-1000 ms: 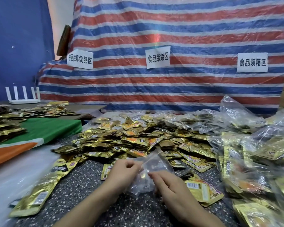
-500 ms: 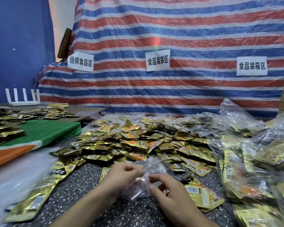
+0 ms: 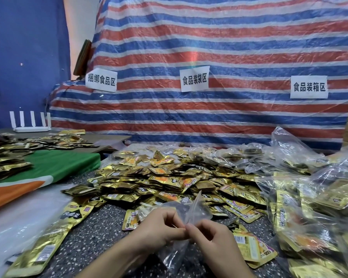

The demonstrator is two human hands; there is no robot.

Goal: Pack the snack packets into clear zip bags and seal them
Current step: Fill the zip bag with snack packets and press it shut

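A small clear zip bag point(image 3: 198, 210), crumpled and apparently empty, is at the near middle, one corner poking up, pinched between the left hand point(image 3: 159, 227) and the right hand point(image 3: 211, 235). Just beyond it, gold foil packets point(image 3: 169, 177) lie in a loose, overlapping heap across the middle, with a few longer packets point(image 3: 48, 247) trailing off to the near left. On the right, filled bags point(image 3: 309, 197) of the same gold packets are piled against one another.

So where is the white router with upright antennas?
Head view, far left: the white router stands at the back of the grey side table, by the blue wall, just left of the striped tarp.
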